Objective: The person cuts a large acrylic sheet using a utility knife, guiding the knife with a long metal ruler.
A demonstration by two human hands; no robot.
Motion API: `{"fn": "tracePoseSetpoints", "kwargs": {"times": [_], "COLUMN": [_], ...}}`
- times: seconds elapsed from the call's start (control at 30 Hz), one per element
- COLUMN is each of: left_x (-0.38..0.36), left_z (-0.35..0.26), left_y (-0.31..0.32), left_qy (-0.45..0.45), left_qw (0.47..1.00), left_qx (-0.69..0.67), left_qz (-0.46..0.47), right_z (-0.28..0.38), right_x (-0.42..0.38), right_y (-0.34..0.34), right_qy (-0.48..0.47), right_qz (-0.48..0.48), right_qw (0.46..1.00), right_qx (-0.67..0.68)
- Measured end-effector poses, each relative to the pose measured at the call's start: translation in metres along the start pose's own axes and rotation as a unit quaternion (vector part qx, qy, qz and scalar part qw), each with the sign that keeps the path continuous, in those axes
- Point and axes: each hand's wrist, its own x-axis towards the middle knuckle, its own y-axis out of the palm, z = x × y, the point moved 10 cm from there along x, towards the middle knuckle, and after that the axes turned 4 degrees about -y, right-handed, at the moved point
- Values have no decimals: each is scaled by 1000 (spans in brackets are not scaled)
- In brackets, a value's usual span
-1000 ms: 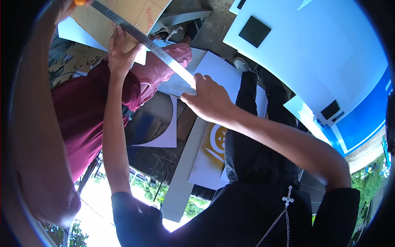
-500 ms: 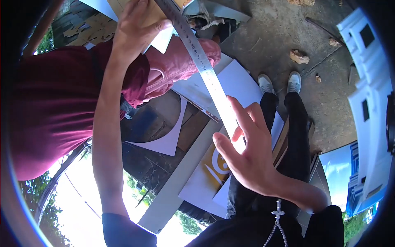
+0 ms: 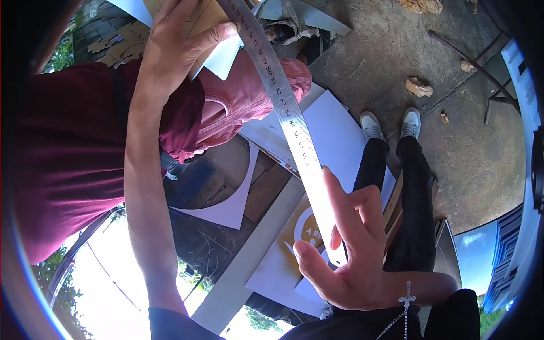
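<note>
A long steel ruler (image 3: 292, 122) with printed numbers runs from the top edge down to my right hand (image 3: 354, 243). My right hand grips its lower end, the index finger stretched along its edge and the thumb out to the side. My left hand (image 3: 175, 48) lies over a brown board (image 3: 205, 20) at the top, thumb spread towards the ruler. Its fingertips are cut off by the frame edge. Beneath the board shows a pale sheet (image 3: 224, 59). The ruler's upper end is out of view.
A person in a maroon shirt (image 3: 73, 153) and pink trousers stands close on the left. White sheets (image 3: 326, 133), one with a yellow printed design (image 3: 306, 229), lie below the ruler. Crumpled brown paper (image 3: 418, 86) and dark metal bars (image 3: 462, 51) are on the concrete floor (image 3: 391, 51).
My right hand and the ruler's lower end have moved down, closer to my body. My left hand has shifted slightly left. The view has moved a little, showing more of the metal bars.
</note>
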Motion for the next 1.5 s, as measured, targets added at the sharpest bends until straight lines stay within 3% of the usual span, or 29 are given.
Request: {"fn": "tracePoseSetpoints", "kwargs": {"times": [0.13, 0.23, 0.53, 0.63, 0.83, 0.93, 1.03, 1.13, 1.33, 1.43, 1.5], "left_x": [-2, -3, 3, -1, -3, 0, -2, -1, -3, -7, -7], "left_z": [-13, -5, -17, -26, -2, -10, -5, -21, 3, 4, 2], "left_y": [2, -1, 4, 5, 8, 5, 11, 6, 2, -3, -2], "left_qy": [-78, -31, -2, -62, -33, -7, -46, -41, -39, -32, -36], "left_qw": [996, 999, 995, 997, 991, 999, 985, 998, 999, 986, 985], "left_qx": [-50, 40, 102, 39, -131, 33, -168, 44, -31, 165, 166], "left_qz": [6, -6, 19, 12, -13, 24, -18, 11, -5, -17, -16], "right_z": [-2, -4, -5, -6, -2, -3, -2, -3, -9, -16, -13], "right_x": [-1, -4, -5, -6, -4, -4, -3, -2, -6, -6, -3], "right_y": [1, 2, 0, 0, -1, -1, -1, 0, 1, 1, -3], "right_qy": [2, -10, -23, -28, -25, -29, -36, -32, -50, -47, -34], "right_qz": [-3, -14, -19, -18, -5, -7, -15, -12, -44, -53, -29], "right_qw": [1000, 1000, 1000, 999, 999, 999, 998, 999, 996, 993, 993], "right_qx": [-10, -17, -10, -22, -25, -31, -40, -38, -61, -91, -106]}}
